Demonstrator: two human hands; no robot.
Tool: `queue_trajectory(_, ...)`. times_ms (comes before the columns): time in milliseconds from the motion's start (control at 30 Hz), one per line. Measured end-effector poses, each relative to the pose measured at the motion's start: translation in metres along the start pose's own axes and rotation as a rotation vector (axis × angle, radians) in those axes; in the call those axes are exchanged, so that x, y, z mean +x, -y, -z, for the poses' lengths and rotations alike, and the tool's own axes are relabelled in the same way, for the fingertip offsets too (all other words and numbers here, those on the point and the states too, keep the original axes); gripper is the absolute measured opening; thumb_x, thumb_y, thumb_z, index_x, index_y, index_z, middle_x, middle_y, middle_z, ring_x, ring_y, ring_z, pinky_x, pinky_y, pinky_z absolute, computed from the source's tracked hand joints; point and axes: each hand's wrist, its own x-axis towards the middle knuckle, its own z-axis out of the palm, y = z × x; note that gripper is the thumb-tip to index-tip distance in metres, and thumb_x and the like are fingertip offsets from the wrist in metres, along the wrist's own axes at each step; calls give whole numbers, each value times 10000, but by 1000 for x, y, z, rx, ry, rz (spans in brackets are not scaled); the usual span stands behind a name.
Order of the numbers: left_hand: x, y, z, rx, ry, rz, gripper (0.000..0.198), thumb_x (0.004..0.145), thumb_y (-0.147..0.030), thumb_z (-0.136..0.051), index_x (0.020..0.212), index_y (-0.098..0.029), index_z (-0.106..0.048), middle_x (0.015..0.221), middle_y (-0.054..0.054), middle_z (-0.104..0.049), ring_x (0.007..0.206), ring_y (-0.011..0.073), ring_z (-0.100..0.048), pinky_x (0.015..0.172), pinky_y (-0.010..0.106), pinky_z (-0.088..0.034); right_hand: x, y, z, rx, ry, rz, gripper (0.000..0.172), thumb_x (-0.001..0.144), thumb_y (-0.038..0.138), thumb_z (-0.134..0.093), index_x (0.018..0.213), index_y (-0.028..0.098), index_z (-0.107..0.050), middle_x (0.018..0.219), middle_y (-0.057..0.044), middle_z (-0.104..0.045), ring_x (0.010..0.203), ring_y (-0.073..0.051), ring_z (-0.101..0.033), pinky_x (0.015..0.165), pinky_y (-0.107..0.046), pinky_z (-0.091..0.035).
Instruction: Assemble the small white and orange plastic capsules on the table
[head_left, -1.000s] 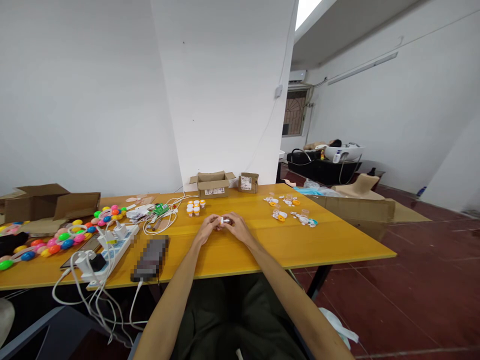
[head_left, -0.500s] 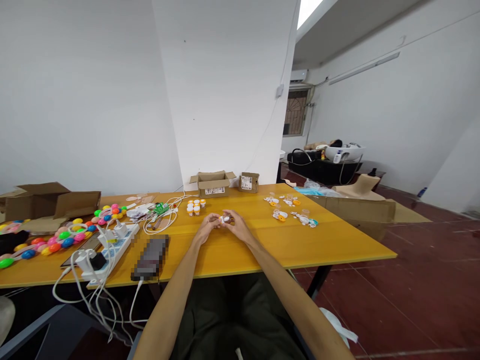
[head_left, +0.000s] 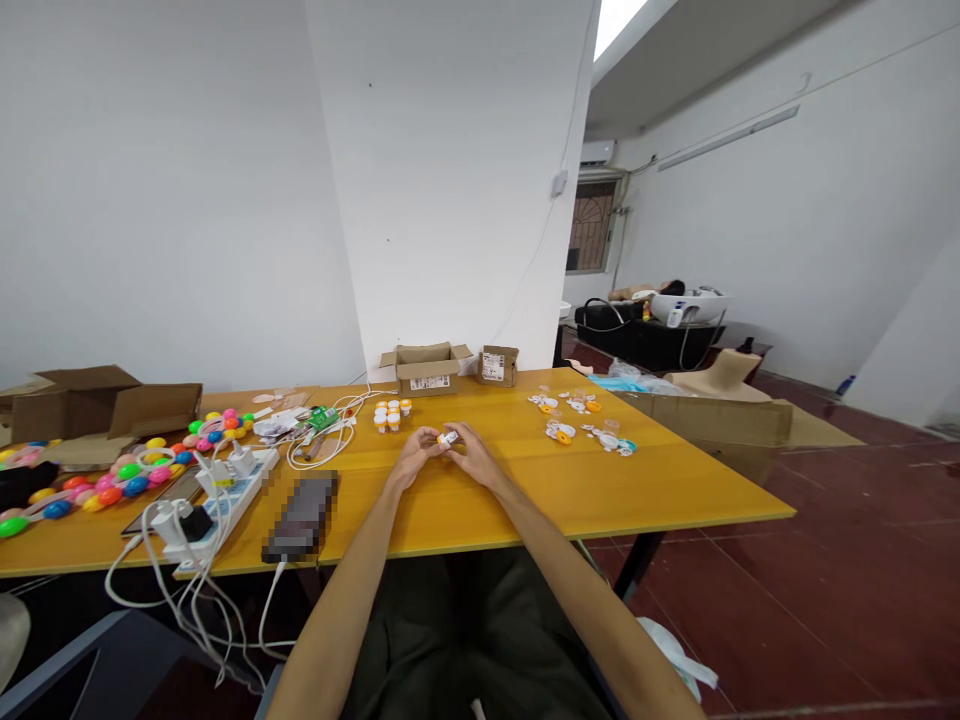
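Note:
Between my two hands is a small jar with a white and orange lid point(head_left: 447, 438), tilted on its side just above the table. Fingers of my left hand point(head_left: 418, 456) close on its left end. My right hand point(head_left: 472, 458) pinches the other end with thumb and fingers. Part of the jar is hidden behind the fingertips. Beyond my left hand, several similar jars point(head_left: 389, 414) with white tops and orange bands stand in a close group. To the right lie small piles of loose parts point(head_left: 559, 432): clear cups, white discs, and orange and teal rings.
An open cardboard box point(head_left: 426, 372) and a smaller carton point(head_left: 497, 367) stand at the table's back edge. On the left are a blurred phone point(head_left: 301, 515) on a cable, a power strip point(head_left: 232, 500), tangled white cables and colourful ball strings point(head_left: 135, 485).
The jar has turned in my fingers, and its orange band now shows towards me. My hands have stayed in nearly the same place.

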Motion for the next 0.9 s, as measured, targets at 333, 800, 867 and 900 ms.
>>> queue_trajectory(333, -1, -1, -3, 53, -6, -52, 359, 579, -333, -871, 832, -196, -657, 865, 31, -707, 875, 197, -661, 794, 299, -516, -2, 3, 1, -152, 14, -25, 255, 806, 162, -643, 1039, 259, -682, 1072, -63, -695, 1036, -232, -631, 931, -381, -507)
queue_trajectory(800, 7, 10, -3, 260, -23, -149, 375, 601, -313, -855, 880, -188, -638, 886, 35, -706, 905, 199, -662, 828, 326, -530, -2, 8, 3, -136, 121, -110, 365, 760, 103, -610, 1094, 245, -650, 1052, -47, -705, 923, -210, -664, 839, -344, -534)
queue_trajectory(867, 7, 10, -4, 294, -23, -163, 363, 605, -295, -850, 879, -187, -638, 891, 35, -708, 904, 199, -661, 837, 327, -522, -2, 7, 3, -110, 129, -126, 356, 751, 116, -629, 1082, 248, -643, 1044, -42, -708, 934, -216, -670, 846, -355, -542)
queue_trajectory(900, 7, 9, -4, 312, -20, -174, 353, 609, -281, -845, 879, -186, -638, 894, 34, -709, 904, 199, -661, 842, 327, -517, -2, 6, 3, -88, 136, -133, 359, 746, 124, -641, 1082, 250, -638, 1046, -39, -709, 938, -218, -674, 850, -361, -547)
